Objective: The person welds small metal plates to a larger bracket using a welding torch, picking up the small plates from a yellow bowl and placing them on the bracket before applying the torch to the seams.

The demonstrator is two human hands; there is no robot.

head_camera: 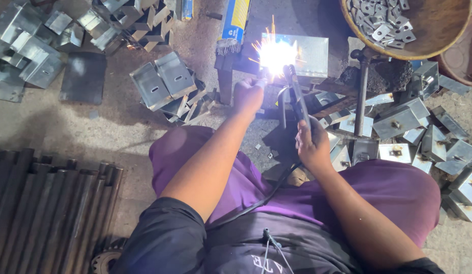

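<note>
My right hand [312, 144] grips a welding electrode holder [298, 96], whose tip meets a bright white arc with orange sparks [275, 53] on a shiny steel box [309, 50]. My left hand [248, 94] is closed and rests against the box's near left edge, close to the arc. A black cable [266, 195] runs from the holder down across my purple-clad lap. I sit with knees apart on the floor.
Folded steel brackets lie in piles at the left [165, 81] and the right [413, 127]. A round basket [439, 35] of small square plates stands top right. Dark corrugated bars [48, 208] lie bottom left. A flat dark plate [85, 76] lies on the concrete.
</note>
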